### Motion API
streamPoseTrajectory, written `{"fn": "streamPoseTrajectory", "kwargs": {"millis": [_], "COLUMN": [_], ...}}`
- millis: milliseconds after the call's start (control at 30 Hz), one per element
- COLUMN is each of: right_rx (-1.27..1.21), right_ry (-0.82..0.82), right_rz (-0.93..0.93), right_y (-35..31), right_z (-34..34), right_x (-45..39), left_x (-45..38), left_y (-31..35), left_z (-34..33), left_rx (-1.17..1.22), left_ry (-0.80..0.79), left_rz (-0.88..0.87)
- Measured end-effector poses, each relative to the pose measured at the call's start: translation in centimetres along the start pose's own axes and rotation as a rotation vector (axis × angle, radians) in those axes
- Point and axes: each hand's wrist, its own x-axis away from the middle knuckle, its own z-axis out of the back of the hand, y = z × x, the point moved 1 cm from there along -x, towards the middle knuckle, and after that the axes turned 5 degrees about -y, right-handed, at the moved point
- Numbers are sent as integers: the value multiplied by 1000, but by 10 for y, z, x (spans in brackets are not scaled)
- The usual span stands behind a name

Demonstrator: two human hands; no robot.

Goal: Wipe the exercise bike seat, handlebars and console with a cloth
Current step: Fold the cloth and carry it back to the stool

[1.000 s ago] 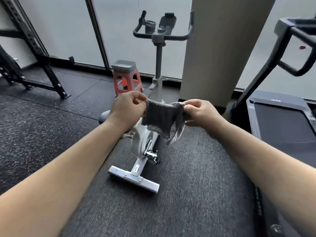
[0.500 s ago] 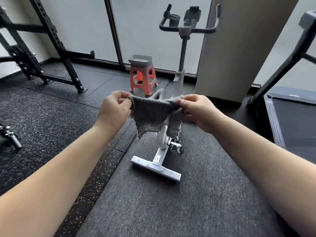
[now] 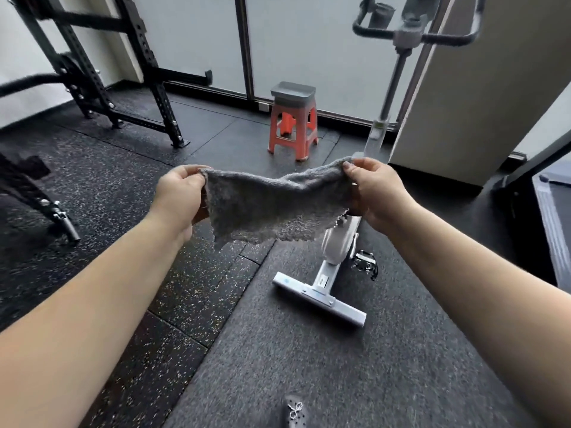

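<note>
Spreading wider than before, cloth (image 3: 272, 208) stretched between 2 hands.

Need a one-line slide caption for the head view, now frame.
Left hand and right hand stretch a grey cloth in front of the white exercise bike, not yet wiping.

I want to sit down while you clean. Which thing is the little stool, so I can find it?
Look at the big frosted window wall at the back of the gym. On the dark floor just in front of it, left of the white exercise bike, stands the stool. It is the only orange thing there, with a grey top.
</note>
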Motion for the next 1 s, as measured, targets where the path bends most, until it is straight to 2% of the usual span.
{"fn": "streamPoseTrajectory", "kwargs": {"millis": [133, 200, 400, 533, 733, 867, 1000], "right_rx": [44, 35, 198, 507, 735, 694, 436], "right_ry": [42, 3, -167, -100, 24, 95, 126], "right_rz": [91, 113, 132, 247, 299, 266, 137], "right_y": [-10, -16, -27, -29, -26, -26, -25], "right_z": [-31, -46, -88, -132, -200, -233, -261], "right_x": [-47, -70, -132, -174, -229, -262, -303], "left_x": [-53, -77, -152, -209, -296, -366, -424], "left_y": [1, 2, 6, 12, 25, 34, 44], "left_z": [17, 21, 57, 91, 135, 161, 161], "left_rx": [123, 109, -225, -560, -643, -473, -360], "left_ry": [-113, -197, -94, -16, -46, -167, -255], "left_rz": [119, 100, -116, -245, -320, -244, -178]}}
